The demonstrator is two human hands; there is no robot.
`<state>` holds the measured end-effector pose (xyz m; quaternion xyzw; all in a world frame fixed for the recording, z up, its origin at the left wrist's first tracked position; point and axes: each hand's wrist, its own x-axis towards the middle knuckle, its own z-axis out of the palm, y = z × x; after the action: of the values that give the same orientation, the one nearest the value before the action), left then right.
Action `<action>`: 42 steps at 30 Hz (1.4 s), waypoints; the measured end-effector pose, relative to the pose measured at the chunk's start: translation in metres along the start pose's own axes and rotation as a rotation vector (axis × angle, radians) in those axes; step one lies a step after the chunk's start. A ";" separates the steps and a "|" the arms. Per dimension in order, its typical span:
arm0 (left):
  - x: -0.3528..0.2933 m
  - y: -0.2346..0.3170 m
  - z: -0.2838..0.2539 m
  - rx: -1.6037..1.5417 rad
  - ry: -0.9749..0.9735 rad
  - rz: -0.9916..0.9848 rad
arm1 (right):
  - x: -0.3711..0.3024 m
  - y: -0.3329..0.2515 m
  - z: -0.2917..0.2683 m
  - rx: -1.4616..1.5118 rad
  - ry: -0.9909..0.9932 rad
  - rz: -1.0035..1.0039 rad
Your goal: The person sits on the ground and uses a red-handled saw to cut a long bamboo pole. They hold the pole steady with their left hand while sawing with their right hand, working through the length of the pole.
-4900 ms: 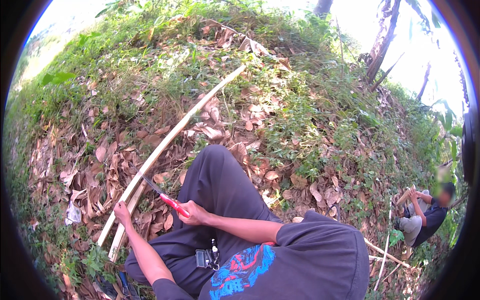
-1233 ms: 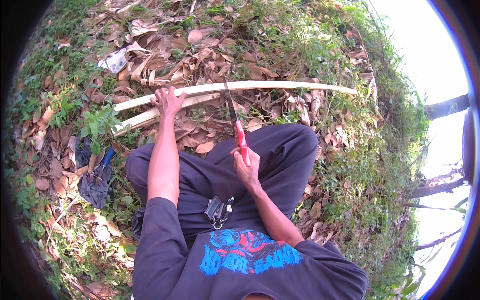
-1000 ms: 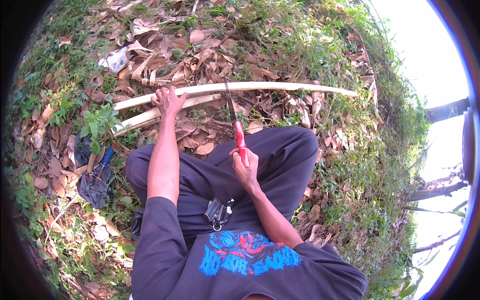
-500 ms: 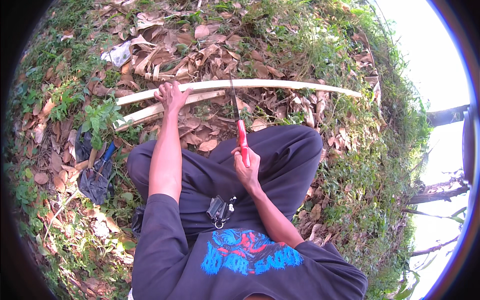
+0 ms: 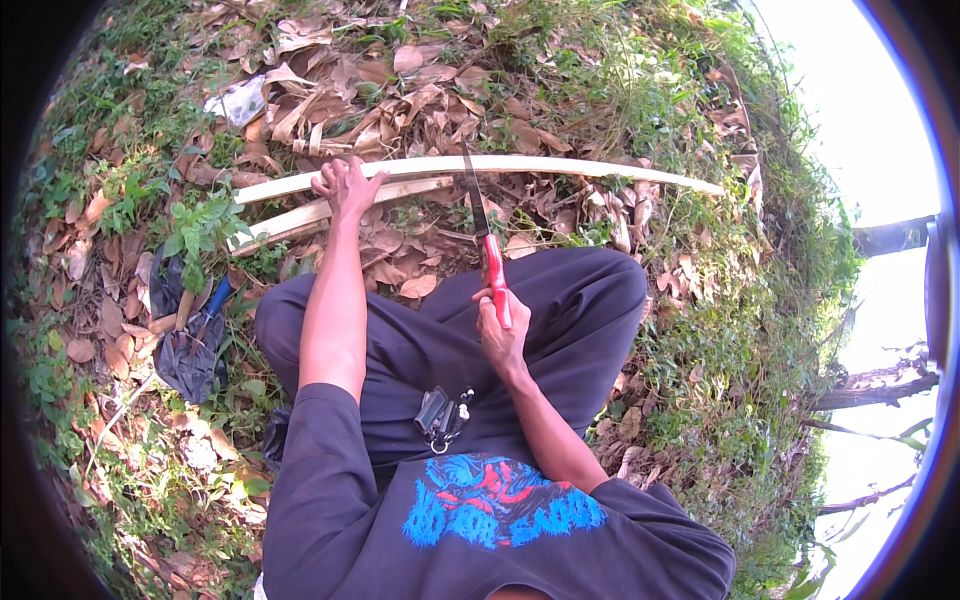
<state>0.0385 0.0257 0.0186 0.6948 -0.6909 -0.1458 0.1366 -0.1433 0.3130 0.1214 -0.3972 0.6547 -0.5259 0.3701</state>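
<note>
A long, pale wooden strip (image 5: 570,167) lies crosswise in front of my folded legs, its right part curving toward me in this view. My left hand (image 5: 347,190) grips it near its left end, the fingers bent over the far edge. Just on the near side lies a shorter pale strip (image 5: 415,188), partly hidden under my left wrist. My right hand (image 5: 502,332) is closed around the red handle of a hand saw (image 5: 494,262). The saw's narrow dark blade crosses the long strip to the right of my left hand, pointing away from me.
Dry leaves (image 5: 420,110) and green weeds (image 5: 680,90) cover the ground. On the left lies a black plastic bag (image 5: 190,365) beside a tool with a blue handle (image 5: 217,298). A whitish plastic scrap (image 5: 238,103) is at the far left. A small dark pouch with a ring (image 5: 435,412) rests on my lap.
My right hand and the saw have moved slightly forward and to the right, so more of the blade reaches past the strip. The left hand and both strips stay almost in place.
</note>
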 end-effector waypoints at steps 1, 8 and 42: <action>0.000 0.000 0.000 -0.002 -0.003 -0.001 | 0.000 0.000 0.000 0.008 0.001 0.004; 0.000 0.002 -0.003 0.008 -0.018 -0.012 | -0.008 -0.001 0.001 0.004 0.001 0.006; 0.001 0.003 -0.005 0.014 -0.044 -0.033 | -0.016 -0.004 -0.004 -0.001 -0.027 0.019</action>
<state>0.0376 0.0248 0.0245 0.7036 -0.6832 -0.1587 0.1141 -0.1401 0.3290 0.1267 -0.3980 0.6538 -0.5166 0.3838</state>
